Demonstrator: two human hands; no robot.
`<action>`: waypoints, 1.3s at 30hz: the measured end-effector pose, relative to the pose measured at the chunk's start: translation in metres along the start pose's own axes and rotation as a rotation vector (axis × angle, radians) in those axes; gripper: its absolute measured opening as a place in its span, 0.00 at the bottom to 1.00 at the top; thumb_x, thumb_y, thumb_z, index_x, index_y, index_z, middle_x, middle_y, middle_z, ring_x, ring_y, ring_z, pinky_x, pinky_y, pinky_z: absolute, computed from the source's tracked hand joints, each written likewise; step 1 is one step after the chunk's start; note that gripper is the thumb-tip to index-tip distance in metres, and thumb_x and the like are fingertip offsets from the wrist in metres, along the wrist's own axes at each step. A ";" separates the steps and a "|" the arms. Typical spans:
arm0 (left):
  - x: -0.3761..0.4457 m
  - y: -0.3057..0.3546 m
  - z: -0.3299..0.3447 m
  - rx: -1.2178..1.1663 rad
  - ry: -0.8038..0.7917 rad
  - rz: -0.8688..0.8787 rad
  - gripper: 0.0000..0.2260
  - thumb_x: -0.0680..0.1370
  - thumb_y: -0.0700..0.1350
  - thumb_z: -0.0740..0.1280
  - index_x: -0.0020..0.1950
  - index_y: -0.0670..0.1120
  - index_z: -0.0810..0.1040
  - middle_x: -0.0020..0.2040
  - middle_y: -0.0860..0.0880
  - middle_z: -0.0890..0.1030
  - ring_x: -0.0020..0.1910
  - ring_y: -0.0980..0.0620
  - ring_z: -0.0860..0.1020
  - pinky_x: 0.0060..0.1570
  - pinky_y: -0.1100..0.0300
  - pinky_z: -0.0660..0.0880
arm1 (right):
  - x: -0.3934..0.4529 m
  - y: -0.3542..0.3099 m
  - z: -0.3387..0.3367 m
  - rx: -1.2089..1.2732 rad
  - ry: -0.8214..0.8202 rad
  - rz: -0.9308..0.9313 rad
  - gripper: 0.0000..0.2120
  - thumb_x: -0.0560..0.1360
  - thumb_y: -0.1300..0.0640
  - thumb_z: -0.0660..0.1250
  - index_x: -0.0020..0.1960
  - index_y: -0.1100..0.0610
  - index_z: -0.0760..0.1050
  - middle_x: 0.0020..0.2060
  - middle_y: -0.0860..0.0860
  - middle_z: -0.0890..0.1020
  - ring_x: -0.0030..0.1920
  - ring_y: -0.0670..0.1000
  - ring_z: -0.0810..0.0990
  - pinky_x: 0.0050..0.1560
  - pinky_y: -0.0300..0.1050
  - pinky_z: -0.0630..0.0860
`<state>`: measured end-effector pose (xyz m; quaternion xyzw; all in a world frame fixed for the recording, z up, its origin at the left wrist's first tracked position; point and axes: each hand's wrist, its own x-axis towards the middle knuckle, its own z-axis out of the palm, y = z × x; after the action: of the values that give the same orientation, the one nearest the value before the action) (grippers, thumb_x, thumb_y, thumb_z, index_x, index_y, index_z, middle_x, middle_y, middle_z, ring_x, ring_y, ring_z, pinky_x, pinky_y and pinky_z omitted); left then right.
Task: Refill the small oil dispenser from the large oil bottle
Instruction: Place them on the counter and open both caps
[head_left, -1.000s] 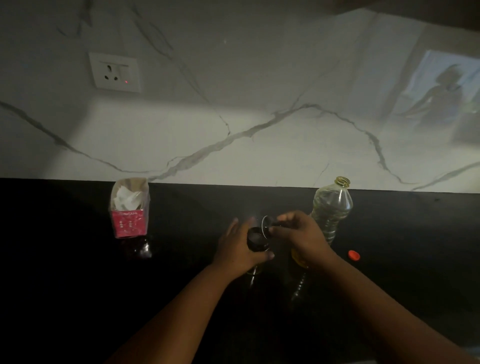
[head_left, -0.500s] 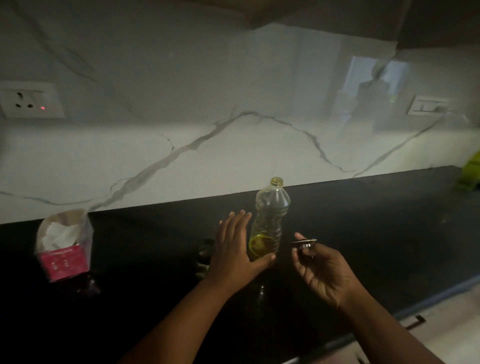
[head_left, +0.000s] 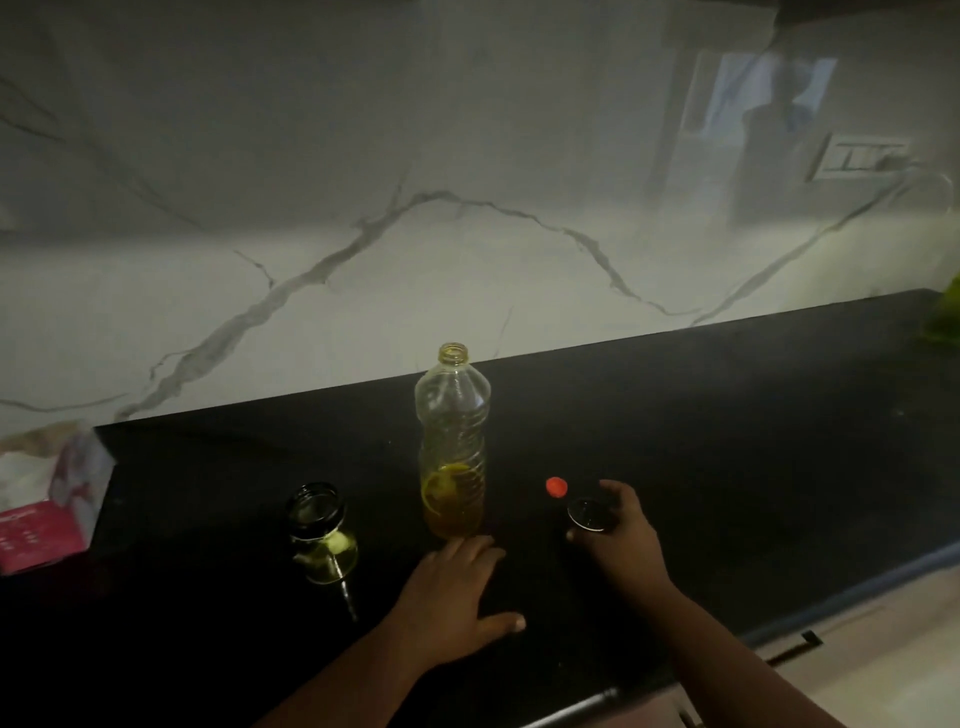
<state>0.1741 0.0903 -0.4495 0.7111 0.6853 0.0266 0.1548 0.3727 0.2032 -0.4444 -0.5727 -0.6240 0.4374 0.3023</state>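
Small oil dispenser (head_left: 321, 535) uncapped, lower left of centre on black counter (head_left: 727, 441). Large oil bottle (head_left: 453, 441) upright at centre, open (little oil inside). Red cap (head_left: 556, 486) just right. Left hand (head_left: 452, 597) flat, released, below bottle. Right hand (head_left: 621, 535) grasping dispenser lid (head_left: 589, 514).

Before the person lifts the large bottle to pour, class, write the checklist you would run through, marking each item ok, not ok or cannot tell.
1. Large oil bottle uncapped: ok; its red cap lies on the counter.
2. Small dispenser open: ok, mouth uncovered.
3. Room in the dispenser: ok, oil sits low.
4. Right hand free: not ok, it holds the dispenser lid.
5. Left hand free: ok, open by the bottle's base.
6. Counter dry: cannot tell, too dark.
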 end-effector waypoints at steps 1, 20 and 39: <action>0.005 0.004 0.000 0.004 -0.021 -0.018 0.37 0.76 0.68 0.63 0.80 0.54 0.57 0.80 0.52 0.56 0.78 0.52 0.55 0.75 0.48 0.58 | 0.007 0.003 0.001 -0.036 -0.012 -0.020 0.35 0.68 0.64 0.75 0.69 0.49 0.65 0.62 0.52 0.76 0.57 0.48 0.77 0.48 0.36 0.74; 0.050 0.030 0.006 -0.034 -0.033 -0.151 0.41 0.70 0.71 0.67 0.78 0.54 0.62 0.79 0.51 0.61 0.78 0.50 0.58 0.73 0.48 0.63 | 0.065 0.023 -0.023 -0.295 -0.177 -0.139 0.37 0.64 0.55 0.79 0.68 0.49 0.65 0.62 0.52 0.77 0.63 0.52 0.73 0.63 0.50 0.73; -0.036 -0.015 -0.045 -0.060 1.065 -0.165 0.13 0.74 0.59 0.67 0.49 0.50 0.80 0.48 0.54 0.81 0.48 0.54 0.78 0.48 0.55 0.74 | 0.012 -0.119 0.022 0.083 -0.468 -0.471 0.35 0.66 0.57 0.78 0.66 0.47 0.63 0.59 0.47 0.71 0.56 0.44 0.73 0.56 0.43 0.74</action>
<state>0.1460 0.0633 -0.4044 0.5385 0.7214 0.3907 -0.1922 0.2979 0.2154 -0.3487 -0.2839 -0.7734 0.5003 0.2666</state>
